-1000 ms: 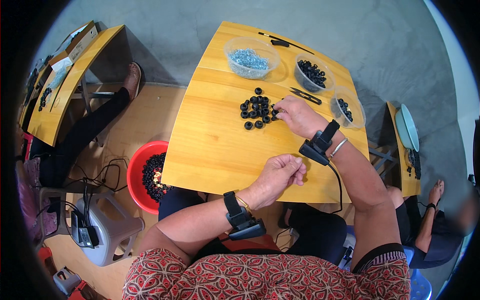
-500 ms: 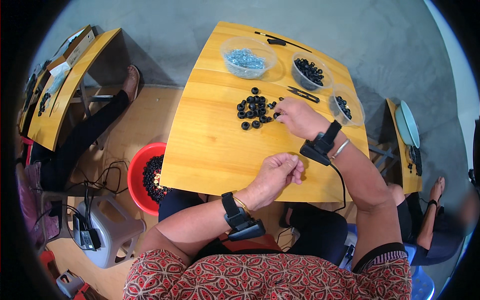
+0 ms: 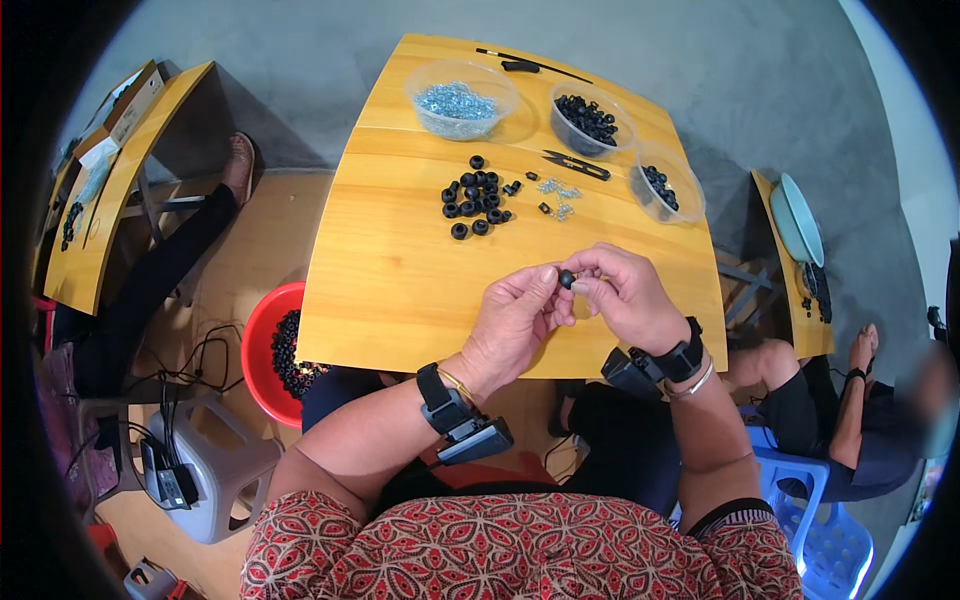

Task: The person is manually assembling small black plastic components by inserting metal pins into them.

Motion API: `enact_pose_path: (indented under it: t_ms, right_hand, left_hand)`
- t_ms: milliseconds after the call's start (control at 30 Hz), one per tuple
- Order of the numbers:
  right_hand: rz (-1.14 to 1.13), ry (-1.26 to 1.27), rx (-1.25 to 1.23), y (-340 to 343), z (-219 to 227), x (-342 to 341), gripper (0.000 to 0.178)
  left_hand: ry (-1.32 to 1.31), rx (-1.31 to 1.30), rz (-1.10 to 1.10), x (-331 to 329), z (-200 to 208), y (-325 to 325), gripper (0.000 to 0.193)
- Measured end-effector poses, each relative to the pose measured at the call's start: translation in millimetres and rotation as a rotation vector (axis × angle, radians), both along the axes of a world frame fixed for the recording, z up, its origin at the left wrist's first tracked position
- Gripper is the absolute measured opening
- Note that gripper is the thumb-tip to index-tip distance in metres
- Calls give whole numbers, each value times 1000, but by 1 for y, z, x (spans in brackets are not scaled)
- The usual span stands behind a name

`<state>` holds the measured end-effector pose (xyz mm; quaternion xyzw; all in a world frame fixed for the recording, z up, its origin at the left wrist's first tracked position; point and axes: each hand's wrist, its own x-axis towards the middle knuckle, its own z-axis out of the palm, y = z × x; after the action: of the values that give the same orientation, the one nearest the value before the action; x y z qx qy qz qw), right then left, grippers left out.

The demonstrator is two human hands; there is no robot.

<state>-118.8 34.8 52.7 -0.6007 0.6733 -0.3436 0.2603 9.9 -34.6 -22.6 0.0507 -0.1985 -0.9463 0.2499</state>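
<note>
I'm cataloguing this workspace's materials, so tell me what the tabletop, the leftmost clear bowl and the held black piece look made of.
Tabletop: wood or wood-look laminate, satin; grain shows.
Leftmost clear bowl: probably plastic, glossy; its thin wall is see-through.
Held black piece: perhaps plastic or rubber, smooth; evenly dark and rounded, too small to settle.

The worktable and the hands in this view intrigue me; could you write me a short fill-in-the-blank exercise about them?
1. Where the left hand and right hand meet, the small round part is coloured ____.
2. The number of clear bowls on the wooden table is ____.
3. The tub beside the table, with many black pieces inside, is coloured ____.
4. In the picture, the snips lie to the ____ of the main cluster of loose pieces.

Missing words: black; three; red; right.
</note>
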Motion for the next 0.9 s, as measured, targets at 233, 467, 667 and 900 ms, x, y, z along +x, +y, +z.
enact_pose_path:
  t_ms: [233,467,667,900]
  right_hand:
    - [25,173,-177,6,4,7,20]
    - [-190,-247,-159,27,-2,14,24]
    - [-268,-411,-291,30,-1,16,18]
    - [-210,-340,-267,26,0,29,10]
  left_hand:
    - [40,89,-145,7,8,-5,20]
    - [131,193,-202,11,9,-8,23]
    - [200,228,-230,10,11,-6,21]
    - [156,173,-230,10,6,-5,22]
